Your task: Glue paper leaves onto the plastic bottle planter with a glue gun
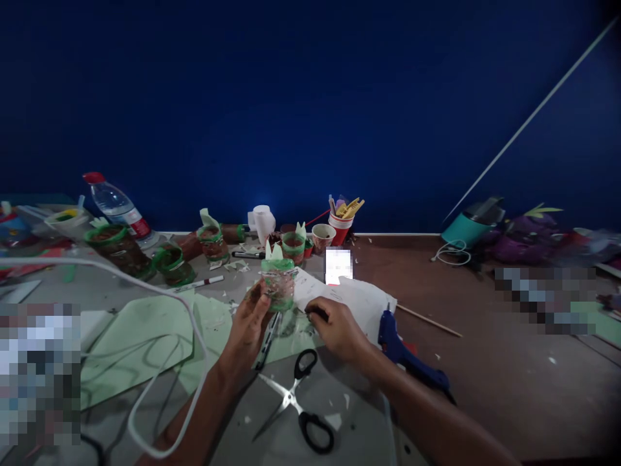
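My left hand (253,314) is wrapped round a small see-through jar (280,285) with green bands at its rim and base and brown patches between them. Pale green pointed paper pieces (274,252) stand up at the jar's top. Just right of the jar, my right hand (334,323) is closed in a pinch above the white paper's edge; whatever its fingertips hold is too small to make out. Open scissors (290,398) with black handles lie below both hands. A blue glue gun (410,356) rests beside my right forearm.
Several similar brown and green jars (212,244) stand behind, near a tilted water bottle (119,206). Green paper (140,343) and a white cable (196,382) lie at left. White paper (363,301), a wooden stick (429,320) and a cup of sticks (341,226) are rightward.
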Demonstrator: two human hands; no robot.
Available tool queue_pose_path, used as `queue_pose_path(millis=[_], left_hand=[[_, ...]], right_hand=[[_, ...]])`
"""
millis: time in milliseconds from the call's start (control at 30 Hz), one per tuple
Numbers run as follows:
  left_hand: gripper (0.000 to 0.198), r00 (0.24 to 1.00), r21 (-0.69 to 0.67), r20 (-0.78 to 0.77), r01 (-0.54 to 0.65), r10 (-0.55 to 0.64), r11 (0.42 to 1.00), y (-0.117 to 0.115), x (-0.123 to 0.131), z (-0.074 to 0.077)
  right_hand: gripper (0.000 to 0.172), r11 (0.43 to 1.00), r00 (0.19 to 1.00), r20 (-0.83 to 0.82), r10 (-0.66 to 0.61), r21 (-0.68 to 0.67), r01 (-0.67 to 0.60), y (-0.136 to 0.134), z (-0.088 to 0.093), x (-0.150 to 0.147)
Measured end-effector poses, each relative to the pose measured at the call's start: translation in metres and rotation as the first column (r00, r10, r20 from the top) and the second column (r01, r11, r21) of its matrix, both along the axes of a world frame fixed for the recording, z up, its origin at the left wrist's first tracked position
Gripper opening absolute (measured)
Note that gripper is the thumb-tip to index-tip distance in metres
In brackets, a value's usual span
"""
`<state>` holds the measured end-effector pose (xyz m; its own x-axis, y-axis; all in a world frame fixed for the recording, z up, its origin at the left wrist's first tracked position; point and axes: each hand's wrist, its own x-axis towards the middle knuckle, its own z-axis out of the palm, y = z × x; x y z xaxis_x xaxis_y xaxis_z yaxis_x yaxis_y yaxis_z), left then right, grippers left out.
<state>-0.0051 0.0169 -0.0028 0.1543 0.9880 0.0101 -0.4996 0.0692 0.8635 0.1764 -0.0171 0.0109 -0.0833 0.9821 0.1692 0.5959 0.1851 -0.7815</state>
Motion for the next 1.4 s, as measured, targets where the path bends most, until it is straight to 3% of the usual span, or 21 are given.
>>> queue_pose_path(millis=[167, 400, 700, 1033, 1400], left_hand=[[0.038, 1.000, -0.020, -0.010, 0.001, -0.001, 1.000, -0.002, 0.003, 0.006], [0.040, 0.998, -0.094, -0.032, -0.053, 0.050, 0.994, -0.001, 0.003, 0.000], [0.033, 0.999, 0.003, -0.043, 0.025, -0.024, 1.000, -0.001, 0.001, 0.001], [0.040, 0.999, -0.019, -0.042, 0.007, -0.007, 1.000, -0.002, 0.001, 0.003], [0.044, 0.998, -0.036, -0.064, -0.021, 0.019, 0.999, -0.002, 0.001, 0.003]], right_hand=[[0.019, 0.988, 0.951, 0.294, 0.094, -0.149, -0.052, -0.001, -0.002, -0.002], [0.021, 0.971, 0.784, 0.594, 0.182, -0.234, -0.048, 0.003, -0.005, -0.001], [0.024, 0.967, 0.702, 0.679, 0.215, -0.249, -0.055, 0.000, 0.001, -0.005], [0.026, 0.968, 0.643, 0.729, 0.235, -0.232, -0.091, -0.004, 0.005, -0.006], [0.023, 0.977, 0.674, 0.710, 0.205, -0.186, -0.102, -0.002, -0.003, -0.005]])
